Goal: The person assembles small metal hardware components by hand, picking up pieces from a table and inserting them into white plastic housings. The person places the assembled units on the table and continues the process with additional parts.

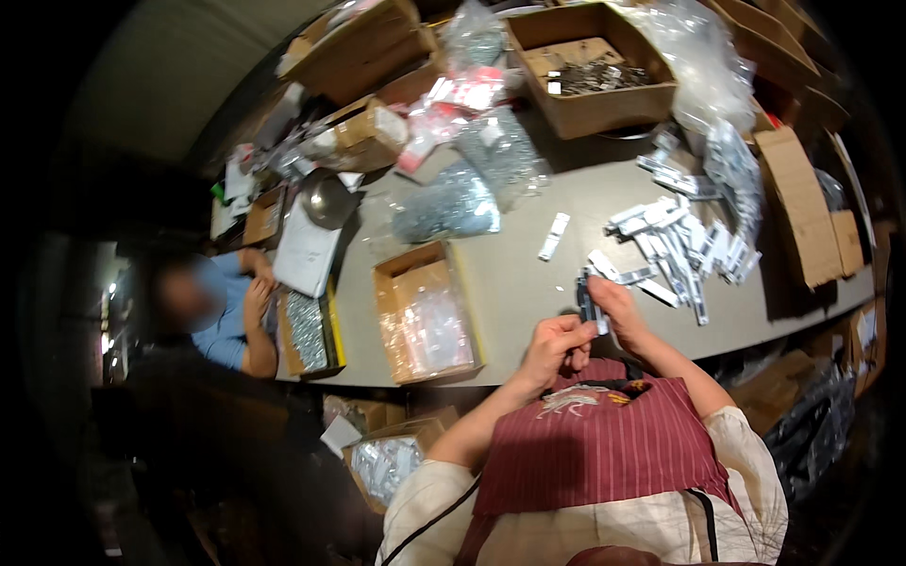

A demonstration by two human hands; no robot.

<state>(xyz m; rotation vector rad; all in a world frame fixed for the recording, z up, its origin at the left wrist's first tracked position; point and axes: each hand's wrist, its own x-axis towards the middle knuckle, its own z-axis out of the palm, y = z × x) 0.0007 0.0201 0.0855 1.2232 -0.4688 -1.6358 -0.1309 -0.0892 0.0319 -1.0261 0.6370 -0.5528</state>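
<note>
Over the near edge of the table, both my hands are closed on a slim dark piece with a pale lower end; its exact kind cannot be made out. My left hand pinches the lower end, fingers curled. My right hand grips it from the right, near its top. Just beyond my right hand spreads a loose pile of narrow white-and-grey pieces. A single white strip lies apart, left of the pile. Two tiny white scraps lie by the held piece.
An open carton with clear plastic bags stands to the left. Farther back are filled clear bags and a carton of small metal parts. At far left a co-worker sits beside a box of silvery pieces. Cardboard stands at right.
</note>
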